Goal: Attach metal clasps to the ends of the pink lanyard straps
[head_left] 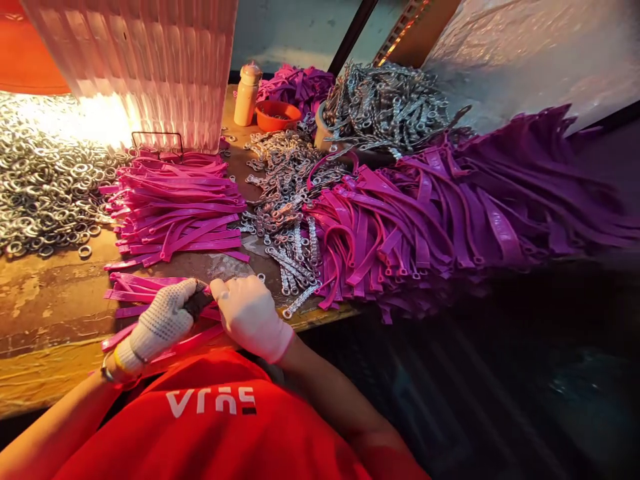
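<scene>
My left hand (167,320), in a white dotted knit glove with dark-covered fingers, is closed at the table's front edge. A bit of a pink strap (207,291) shows at its fingertips. Right against it, my right hand (253,313) in a thin white glove is closed too, its fingertips meeting the left ones at the strap. What lies inside the right fingers is mostly hidden. Beneath and behind the left hand are several loose pink straps (133,283). Just beyond the hands lies a layered pile of pink straps (175,207).
Metal rings (45,180) heap at the left under a bright lamp. Flat metal link pieces (295,263) lie right of centre, beside a large mound of purple-pink straps (425,213). Behind stand a tub of metal pieces (390,107), a red bowl (277,120), a bottle (247,97) and a corrugated panel (150,67).
</scene>
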`<state>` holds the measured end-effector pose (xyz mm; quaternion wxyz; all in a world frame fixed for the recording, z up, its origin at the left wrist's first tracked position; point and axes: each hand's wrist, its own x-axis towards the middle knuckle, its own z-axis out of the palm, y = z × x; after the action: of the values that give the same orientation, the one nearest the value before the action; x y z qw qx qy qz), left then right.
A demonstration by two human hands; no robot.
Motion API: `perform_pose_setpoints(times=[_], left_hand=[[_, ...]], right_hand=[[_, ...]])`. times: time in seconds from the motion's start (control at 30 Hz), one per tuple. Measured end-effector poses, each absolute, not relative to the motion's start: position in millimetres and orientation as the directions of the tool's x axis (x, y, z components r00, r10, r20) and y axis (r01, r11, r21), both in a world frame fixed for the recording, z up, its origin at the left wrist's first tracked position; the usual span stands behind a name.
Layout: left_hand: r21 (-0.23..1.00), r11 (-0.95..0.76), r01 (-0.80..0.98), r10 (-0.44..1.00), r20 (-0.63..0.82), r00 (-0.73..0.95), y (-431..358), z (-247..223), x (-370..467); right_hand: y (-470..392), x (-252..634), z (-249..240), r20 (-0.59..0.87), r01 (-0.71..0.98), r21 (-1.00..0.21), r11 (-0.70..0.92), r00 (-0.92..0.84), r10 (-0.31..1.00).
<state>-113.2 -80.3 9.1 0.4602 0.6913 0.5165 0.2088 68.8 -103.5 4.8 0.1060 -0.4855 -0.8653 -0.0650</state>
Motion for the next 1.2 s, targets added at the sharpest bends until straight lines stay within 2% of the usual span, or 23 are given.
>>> perform_pose_setpoints(times=[0.07,0.2,0.27,0.4,0.47,0.53,0.63,0.7,0.8,0.87,0.93,1.03,1.13,1.2], left_hand=[[0.814,-0.167,0.557,0.897,-0.109,0.429,-79.6,2.1,-118.7],[0.85,-0.123,0.513,0.823,-0.202,0.531,-79.7,-8.2,-122.7],[0.816,-0.167,0.553,0.823,-0.193,0.534,-83.1,-8.8,-120.0],[0.693,-0.242,0.679,0.839,-0.203,0.506,-89.4,-6.1,-114.2],[0.729,-0.196,0.655,0.844,-0.215,0.492,-89.0,-5.8,-114.9],[0.826,-0.067,0.559,0.85,-0.246,0.465,-87.2,-6.9,-117.3],[0.902,0.146,0.406,0.845,-0.327,0.422,-86.1,-10.5,-119.7],[0.915,0.129,0.383,0.856,-0.297,0.423,-86.5,-13.7,-119.8],[0.919,-0.008,0.395,0.867,-0.191,0.46,-86.6,-17.8,-120.6],[0.915,-0.02,0.402,0.86,-0.189,0.473,-86.2,-18.2,-123.0],[0.92,0.046,0.389,0.851,-0.24,0.468,-86.3,-16.3,-126.0],[0.931,0.124,0.342,0.861,-0.272,0.429,-88.6,-12.7,-127.1],[0.918,-0.026,0.395,0.915,-0.137,0.379,-93.1,-13.3,-123.1],[0.882,-0.102,0.46,0.926,-0.085,0.368,-97.1,-16.7,-120.2]], right_hand=[[-107.0,68.9,1.3,0.235,0.839,0.035,0.543,-0.535,0.812],[-113.7,72.3,-7.5,0.221,0.808,0.071,0.584,-0.584,0.781],[-114.8,74.7,-11.3,0.211,0.802,0.076,0.592,-0.594,0.777],[-112.7,77.0,-19.1,0.181,0.825,-0.015,0.565,-0.554,0.813],[-112.2,75.4,-21.7,0.193,0.85,-0.096,0.518,-0.495,0.847],[-112.9,72.4,-22.0,0.211,0.858,-0.17,0.486,-0.45,0.868],[-114.0,67.9,-18.5,0.192,0.851,-0.186,0.491,-0.458,0.868],[-113.0,65.7,-16.0,0.177,0.85,-0.174,0.497,-0.469,0.865],[-110.0,62.7,-14.7,0.189,0.861,-0.193,0.47,-0.438,0.879],[-109.0,60.8,-13.6,0.209,0.871,-0.228,0.435,-0.392,0.896],[-109.2,59.4,-9.9,0.219,0.869,-0.264,0.418,-0.369,0.904],[-109.4,59.0,-0.1,0.126,0.869,-0.27,0.414,-0.395,0.91],[-107.8,59.5,4.7,-0.057,0.919,-0.208,0.335,-0.353,0.934],[-108.0,59.9,0.3,-0.099,0.932,-0.165,0.323,-0.341,0.935]])
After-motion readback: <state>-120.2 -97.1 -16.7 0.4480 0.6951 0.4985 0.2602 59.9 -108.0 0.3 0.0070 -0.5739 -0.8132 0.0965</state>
